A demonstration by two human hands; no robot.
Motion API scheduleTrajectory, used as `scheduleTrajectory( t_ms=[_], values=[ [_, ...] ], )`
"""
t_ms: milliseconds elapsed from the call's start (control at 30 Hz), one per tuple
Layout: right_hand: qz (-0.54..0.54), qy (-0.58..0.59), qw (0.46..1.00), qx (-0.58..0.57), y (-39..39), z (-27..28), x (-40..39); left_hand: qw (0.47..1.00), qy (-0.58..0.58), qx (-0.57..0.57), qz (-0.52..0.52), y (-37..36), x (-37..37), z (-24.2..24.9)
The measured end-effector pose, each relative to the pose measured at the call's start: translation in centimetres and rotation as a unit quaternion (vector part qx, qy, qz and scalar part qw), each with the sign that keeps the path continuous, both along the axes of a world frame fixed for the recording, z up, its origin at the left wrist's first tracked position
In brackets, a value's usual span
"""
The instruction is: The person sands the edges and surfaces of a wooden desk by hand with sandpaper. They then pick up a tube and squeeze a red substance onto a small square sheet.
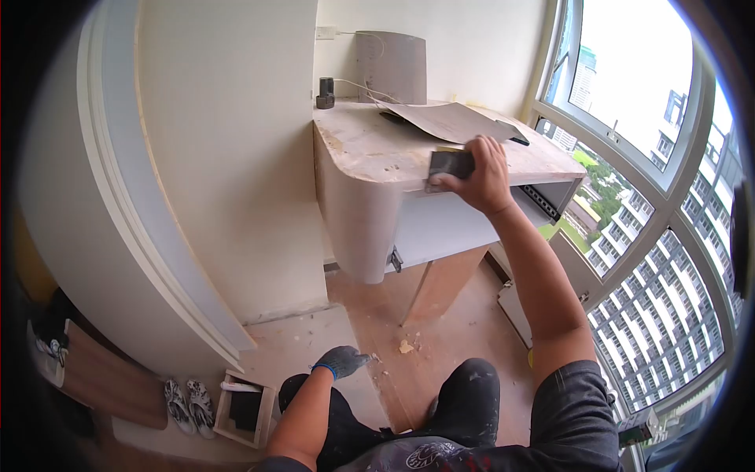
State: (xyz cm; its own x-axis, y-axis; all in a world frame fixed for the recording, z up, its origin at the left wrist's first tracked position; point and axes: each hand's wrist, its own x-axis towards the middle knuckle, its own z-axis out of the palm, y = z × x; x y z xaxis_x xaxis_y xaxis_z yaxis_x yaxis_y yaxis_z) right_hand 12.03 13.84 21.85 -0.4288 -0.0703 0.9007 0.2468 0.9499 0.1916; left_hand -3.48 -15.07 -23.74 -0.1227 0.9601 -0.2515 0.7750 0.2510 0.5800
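Observation:
My right hand point(486, 179) is closed on a dark sanding block point(451, 164) at the front edge of a pale cabinet top point(370, 149). The block touches the edge to the right of the rounded corner panel point(366, 228). Low in the view, my left hand point(344, 361) wears a grey glove and hangs above the floor beside my knee. Its fingers are partly bent, and whether they hold anything is too small to tell. Behind my right hand, a curved grey sheet point(452, 119) lies on the cabinet top.
Another grey sheet point(391, 67) leans on the wall by a black battery-like object point(325, 93). A metal bracket point(395, 259) sits under the cabinet. Debris point(406, 346) lies on the dusty floor point(314, 346). At lower left are shoes point(189, 407) and an open wooden box point(242, 409). Windows fill the right.

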Motion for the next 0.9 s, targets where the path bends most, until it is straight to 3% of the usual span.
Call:
scheduleTrajectory(
  t_ms=[100, 200, 300, 367, 433, 500, 600, 667, 800, 900],
  values=[
    [0.063, -0.001, 0.998, 0.015, -4.4, 1.2, -3.4, 0.999, 0.025, -0.042, -0.023, 0.6, 0.2, 0.9],
    [0.013, -0.040, 0.999, 0.009, -1.8, 0.9, -0.6, 0.998, 0.000, -0.063, -0.001, 0.1, 1.5, 5.9],
    [-0.040, -0.038, 0.998, -0.037, 1.0, -0.9, 1.6, 0.999, 0.012, -0.028, -0.011, 0.5, 1.4, 5.5],
    [-0.025, -0.020, 0.999, -0.004, -1.0, -0.1, 0.0, 0.998, 0.023, -0.007, -0.060, 0.1, 0.8, 3.6],
    [0.040, -0.029, 0.999, 0.002, -3.7, 0.3, -2.3, 0.998, 0.024, -0.043, -0.046, 0.2, 1.4, 4.6],
    [0.036, -0.035, 0.999, 0.019, -2.4, 0.2, -1.9, 0.998, 0.010, -0.063, -0.025, 0.2, 2.0, 6.1],
    [-0.047, -0.016, 0.998, -0.048, 2.3, -1.0, 1.6, 0.999, -0.020, -0.042, -0.002, 0.2, 1.8, 6.6],
    [-0.036, -0.017, 0.998, -0.047, 1.8, -0.5, 1.3, 1.000, -0.016, -0.005, -0.009, 0.0, 1.2, 4.8],
    [0.051, -0.006, 0.999, -0.009, -4.1, 0.6, -3.3, 0.996, 0.015, -0.087, 0.016, 0.0, 2.2, 7.1],
    [0.037, -0.023, 0.999, 0.015, -1.4, 0.3, -1.0, 0.998, -0.011, -0.058, 0.006, -0.1, 2.2, 6.9]
  ],
)
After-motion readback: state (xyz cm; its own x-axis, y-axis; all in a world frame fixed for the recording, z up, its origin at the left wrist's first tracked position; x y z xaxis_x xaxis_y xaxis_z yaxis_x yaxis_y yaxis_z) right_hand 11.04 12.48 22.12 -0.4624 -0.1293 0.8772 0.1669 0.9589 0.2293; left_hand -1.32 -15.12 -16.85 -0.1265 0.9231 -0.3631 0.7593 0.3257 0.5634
